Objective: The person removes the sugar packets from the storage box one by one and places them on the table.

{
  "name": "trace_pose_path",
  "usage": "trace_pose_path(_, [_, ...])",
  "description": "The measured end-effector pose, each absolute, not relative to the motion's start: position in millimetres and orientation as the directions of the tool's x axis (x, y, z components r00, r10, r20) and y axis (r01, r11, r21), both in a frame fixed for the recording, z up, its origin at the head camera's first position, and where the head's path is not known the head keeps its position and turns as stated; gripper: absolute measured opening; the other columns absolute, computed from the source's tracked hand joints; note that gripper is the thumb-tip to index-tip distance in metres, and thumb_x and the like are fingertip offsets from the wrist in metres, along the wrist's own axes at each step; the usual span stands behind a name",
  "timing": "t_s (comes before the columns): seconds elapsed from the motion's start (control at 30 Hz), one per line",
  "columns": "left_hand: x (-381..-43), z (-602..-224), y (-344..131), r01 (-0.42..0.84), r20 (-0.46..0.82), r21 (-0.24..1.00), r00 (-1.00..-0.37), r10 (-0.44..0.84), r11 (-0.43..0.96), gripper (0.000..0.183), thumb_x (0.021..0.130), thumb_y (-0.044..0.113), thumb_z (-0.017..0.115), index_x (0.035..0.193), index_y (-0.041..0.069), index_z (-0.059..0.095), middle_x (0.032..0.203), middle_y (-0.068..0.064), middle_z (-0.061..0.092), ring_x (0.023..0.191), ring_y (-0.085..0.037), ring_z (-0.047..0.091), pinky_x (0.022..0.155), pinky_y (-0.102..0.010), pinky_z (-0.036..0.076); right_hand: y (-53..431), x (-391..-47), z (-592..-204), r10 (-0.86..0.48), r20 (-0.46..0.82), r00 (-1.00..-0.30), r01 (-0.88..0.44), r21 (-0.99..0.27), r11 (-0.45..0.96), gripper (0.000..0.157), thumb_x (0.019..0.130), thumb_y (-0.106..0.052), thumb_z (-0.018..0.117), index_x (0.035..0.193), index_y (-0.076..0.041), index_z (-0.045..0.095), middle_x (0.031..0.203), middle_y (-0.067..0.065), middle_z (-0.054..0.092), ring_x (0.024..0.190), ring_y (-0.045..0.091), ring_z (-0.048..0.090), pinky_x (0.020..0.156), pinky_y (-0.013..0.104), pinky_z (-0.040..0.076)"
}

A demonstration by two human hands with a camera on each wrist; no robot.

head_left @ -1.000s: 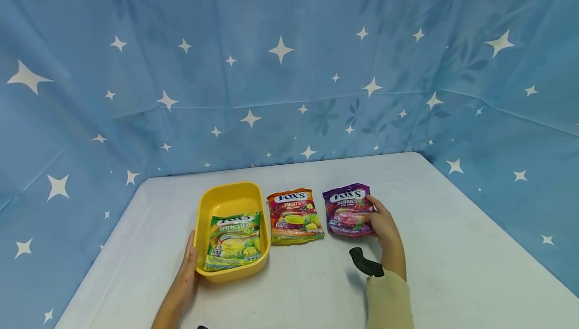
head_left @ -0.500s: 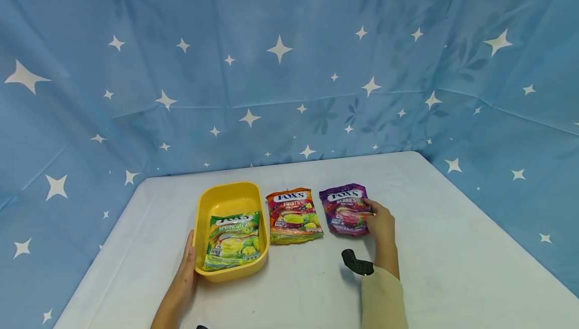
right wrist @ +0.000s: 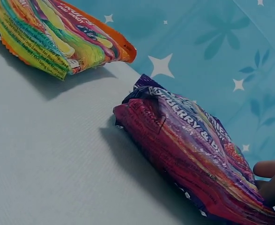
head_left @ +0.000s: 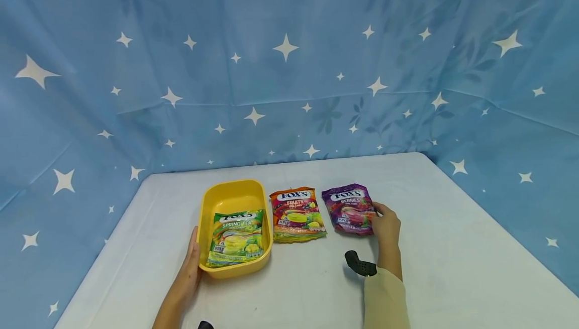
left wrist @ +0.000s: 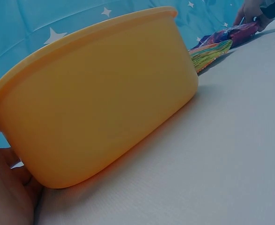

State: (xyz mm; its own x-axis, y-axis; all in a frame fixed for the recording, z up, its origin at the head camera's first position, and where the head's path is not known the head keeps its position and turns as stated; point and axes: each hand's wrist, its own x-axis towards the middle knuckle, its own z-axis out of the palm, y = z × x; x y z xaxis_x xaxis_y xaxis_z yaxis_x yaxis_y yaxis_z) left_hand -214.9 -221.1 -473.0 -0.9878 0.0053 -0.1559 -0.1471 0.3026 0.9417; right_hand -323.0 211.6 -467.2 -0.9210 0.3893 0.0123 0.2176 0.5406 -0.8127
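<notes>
Where the right fingers are: right hand (head_left: 386, 223) at the right edge of a purple, pillow-shaped plastic candy bag marked FOX'S BERRIES (head_left: 348, 208). Fingertips pinch that edge; the rest of the grip is hidden.
Berries bag: on the table, just left of the right fingertips, printed face up, logo end pointing away. Right wrist view catches only a bit of the fingers (right border), with the bag's puffed side casting a shadow.
Left fingers: left hand (head_left: 187, 271) lies along the outer left wall of a yellow plastic tub with rounded corners (head_left: 239, 270). Fingers fairly straight, pressed to the wall rather than wrapped over the rim; spacing between them I can't tell.
Tub: directly right of the left fingers, upright, base on the table.
In tub: green plastic candy bag marked FOX'S SPRING TEA (head_left: 237, 243), face up, across the wall from the left fingers, in the half nearer the wrist.
Middle: orange-red plastic candy bag marked FOX'S FRUITS (head_left: 298, 218), between the two hands, clear of all fingers. Just beside the tub (touching or not, can't tell) and a small gap from the berries bag.
Right arm: beige sleeve (head_left: 385, 299) behind the right fingers, curved black plastic piece (head_left: 362, 264) at the cuff.
Under the fingers: white-covered table (head_left: 289, 291).
Beyond the fingers: blue cloth backdrop with white four-pointed stars (head_left: 316, 83).
</notes>
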Motion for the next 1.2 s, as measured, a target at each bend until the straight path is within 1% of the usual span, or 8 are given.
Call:
trace_pose_path(0.23, [-214.8, -474.8, -221.3, -0.119, -0.127, 0.941, -0.992, 0.005, 0.316, 0.066, 0.098, 0.056, 0.003, 0.149, 0.022, -0.021, 0.157, -0.002, -0.024, 0.145, -0.031, -0.022, 0.114, -0.062, -0.011, 210.1, -324.5, -464.6, 0.444, -0.038, -0.895, 0.280, -0.824, 0.493, 0.046, 0.092, -0.004, 0.040, 0.138, -0.001, 0.045, 0.145, 0.029, 0.036, 0.134, 0.050, 0.029, 0.109, 0.062, 0.028])
trace_pose_path(0.4, [-212.6, -477.0, -219.5, -0.116, -0.122, 0.936, -0.993, -0.004, 0.331, 0.066, 0.099, 0.056, 0.003, 0.150, 0.021, -0.019, 0.158, -0.004, -0.022, 0.146, -0.031, -0.019, 0.115, -0.060, -0.010, 192.4, -320.8, -452.2, 0.468, 0.115, -0.876, 0.169, -0.835, 0.523, 0.048, 0.090, -0.009, 0.042, 0.137, 0.002, 0.044, 0.148, 0.033, 0.028, 0.132, 0.057, 0.025, 0.103, 0.071, 0.022])
trace_pose_path(0.5, [-211.4, -478.5, -216.3, -0.120, -0.121, 0.941, -0.992, -0.016, 0.317, 0.067, 0.098, 0.057, 0.004, 0.150, 0.021, -0.018, 0.159, -0.004, -0.020, 0.146, -0.031, -0.019, 0.115, -0.061, -0.009, 162.4, -315.4, -432.1, 0.372, 0.160, -0.914, 0.037, -0.881, 0.471, 0.052, 0.094, -0.011, 0.043, 0.144, -0.001, 0.036, 0.152, 0.030, 0.022, 0.139, 0.051, 0.021, 0.110, 0.068, 0.019])
trace_pose_path(0.6, [-211.6, -478.8, -214.5, -0.106, -0.100, 0.944, -0.994, -0.037, 0.311, 0.066, 0.099, 0.056, 0.005, 0.151, 0.022, -0.015, 0.159, -0.003, -0.018, 0.147, -0.031, -0.017, 0.115, -0.061, -0.008, 118.9, -307.8, -408.8, 0.160, 0.108, -0.981, -0.065, -0.964, 0.257, 0.056, 0.098, -0.017, 0.044, 0.150, -0.010, 0.025, 0.157, 0.020, 0.019, 0.142, 0.042, 0.023, 0.116, 0.057, 0.022])
trace_pose_path(0.73, [-212.3, -479.1, -214.0, -0.070, -0.059, 0.944, -0.997, -0.044, 0.322, 0.065, 0.100, 0.053, 0.006, 0.152, 0.019, -0.013, 0.160, -0.006, -0.016, 0.147, -0.032, -0.014, 0.115, -0.061, -0.007, 57.2, -289.6, -394.6, -0.170, 0.023, -0.985, -0.032, -0.998, 0.055, 0.061, 0.098, -0.025, 0.048, 0.152, -0.019, 0.019, 0.159, 0.011, 0.018, 0.142, 0.036, 0.028, 0.114, 0.051, 0.029])
trace_pose_path(0.83, [-213.4, -479.9, -212.7, -0.064, -0.056, 0.946, -0.998, -0.034, 0.319, 0.065, 0.101, 0.052, 0.007, 0.152, 0.018, -0.013, 0.160, -0.007, -0.015, 0.147, -0.031, -0.014, 0.116, -0.060, -0.007, 24.1, -275.1, -394.5, -0.329, -0.030, -0.944, 0.005, -0.997, 0.079, 0.067, 0.097, -0.030, 0.051, 0.153, -0.023, 0.015, 0.160, 0.008, 0.014, 0.145, 0.036, 0.020, 0.115, 0.054, 0.025])
trace_pose_path(1.03, [-214.3, -479.7, -212.0, -0.059, -0.049, 0.947, -0.998, -0.039, 0.315, 0.065, 0.101, 0.052, 0.007, 0.152, 0.017, -0.013, 0.160, -0.007, -0.014, 0.148, -0.031, -0.013, 0.116, -0.060, -0.006, -5.4, -264.4, -406.6, -0.383, -0.138, -0.914, 0.107, -0.989, 0.102, 0.072, 0.096, -0.030, 0.052, 0.154, -0.020, 0.010, 0.161, 0.011, 0.006, 0.147, 0.038, 0.007, 0.116, 0.059, 0.014])
trace_pose_path(1.2, [-214.0, -478.2, -214.9, -0.051, -0.040, 0.945, -0.998, -0.041, 0.324, 0.063, 0.102, 0.050, 0.008, 0.152, 0.017, -0.012, 0.160, -0.008, -0.013, 0.148, -0.032, -0.012, 0.116, -0.061, -0.005, -15.7, -262.7, -414.9, -0.375, -0.185, -0.908, 0.156, -0.982, 0.107, 0.073, 0.094, -0.032, 0.055, 0.153, -0.021, 0.013, 0.159, 0.016, 0.011, 0.144, 0.042, 0.013, 0.114, 0.063, 0.016])
